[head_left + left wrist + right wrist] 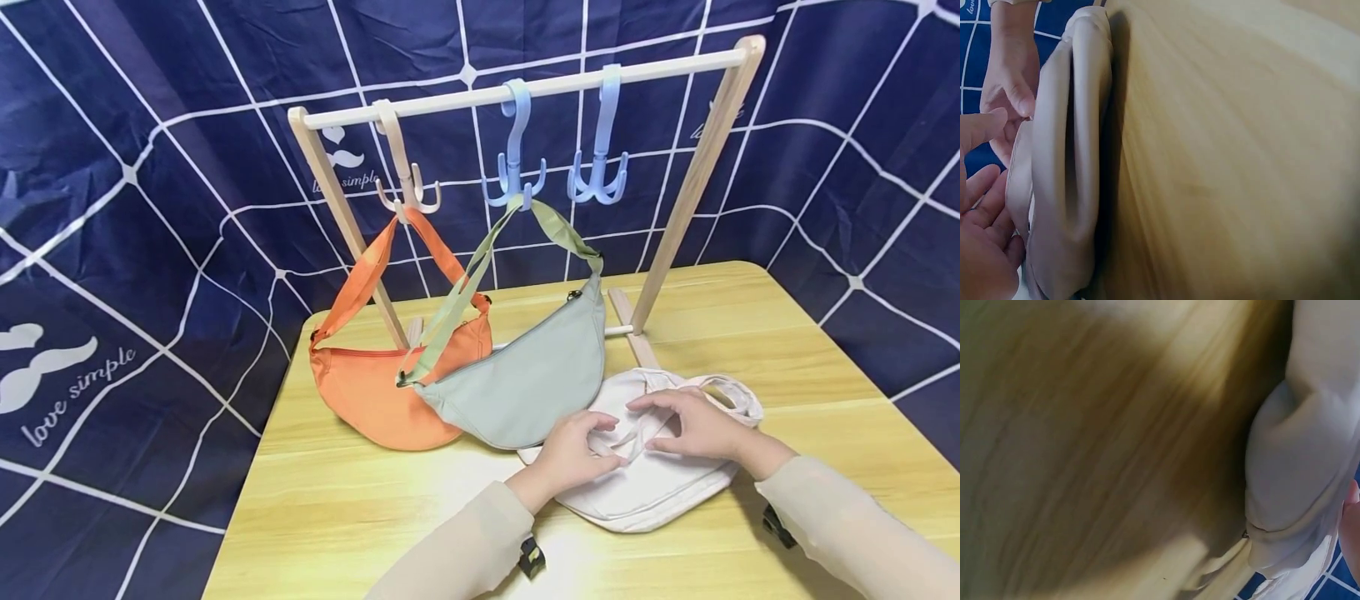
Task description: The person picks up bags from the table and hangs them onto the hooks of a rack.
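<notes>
A white bag (637, 492) lies on the table, its strap loosely looped on top; in the left wrist view the bag (1054, 187) shows its folded edge. My left hand (573, 454) is at the bag's left part, thumb and fingers apart around a piece of strap. In the left wrist view the left hand (985, 244) has loosely bent fingers beside the strap (1019, 181). Above the bag, my right hand (697, 425) has thumb and index finger spread, fingertips at the strap; whether they press it is unclear. The right wrist view mostly shows the bag (1297, 462).
A wooden rack (682, 192) stands behind. From its beige hook (408, 179) hangs an orange bag (375, 392); from one blue hook (514, 158) hangs a grey-green bag (532, 375), overlapping the orange one. Another blue hook (600, 158) holds nothing. Both hanging bags touch the table (315, 517).
</notes>
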`<state>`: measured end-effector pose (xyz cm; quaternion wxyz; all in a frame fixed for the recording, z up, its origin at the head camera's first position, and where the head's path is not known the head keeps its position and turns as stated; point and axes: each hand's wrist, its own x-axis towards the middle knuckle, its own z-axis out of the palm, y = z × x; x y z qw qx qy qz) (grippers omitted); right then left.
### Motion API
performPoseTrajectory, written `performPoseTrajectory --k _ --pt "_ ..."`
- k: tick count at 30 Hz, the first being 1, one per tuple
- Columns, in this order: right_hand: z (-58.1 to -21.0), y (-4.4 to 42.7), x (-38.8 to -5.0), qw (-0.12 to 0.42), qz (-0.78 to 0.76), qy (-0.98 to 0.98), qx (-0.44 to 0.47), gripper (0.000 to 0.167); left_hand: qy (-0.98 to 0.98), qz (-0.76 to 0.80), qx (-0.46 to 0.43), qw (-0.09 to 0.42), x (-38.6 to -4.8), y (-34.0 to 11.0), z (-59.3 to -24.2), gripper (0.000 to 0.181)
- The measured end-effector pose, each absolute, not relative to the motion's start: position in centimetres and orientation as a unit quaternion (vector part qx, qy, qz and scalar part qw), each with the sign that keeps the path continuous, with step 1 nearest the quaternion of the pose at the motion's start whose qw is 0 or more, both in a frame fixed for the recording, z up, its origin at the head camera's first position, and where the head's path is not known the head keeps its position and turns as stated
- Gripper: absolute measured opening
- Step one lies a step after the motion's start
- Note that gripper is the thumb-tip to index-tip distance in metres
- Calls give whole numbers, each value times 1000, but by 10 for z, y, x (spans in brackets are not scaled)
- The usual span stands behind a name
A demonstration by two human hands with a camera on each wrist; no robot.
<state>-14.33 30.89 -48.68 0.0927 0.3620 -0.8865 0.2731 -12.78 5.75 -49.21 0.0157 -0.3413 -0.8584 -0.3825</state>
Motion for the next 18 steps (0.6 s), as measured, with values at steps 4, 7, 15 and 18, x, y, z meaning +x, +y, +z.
performPoseTrajectory --k 4,7,15,18 --pt "-488 308 -139 85 256 -896 354 51 -868 -359 -343 9 -128 57 -493 44" --pt "-489 306 -136 72 253 -901 346 47 -875 -342 -341 3 -128 56 -493 44" --pt "-488 307 -134 45 267 -908 320 35 -886 -324 -332 -3 -129 57 -494 34" --pt "-489 308 -135 38 283 -899 331 30 -890 -319 -325 4 -130 58 -496 31"
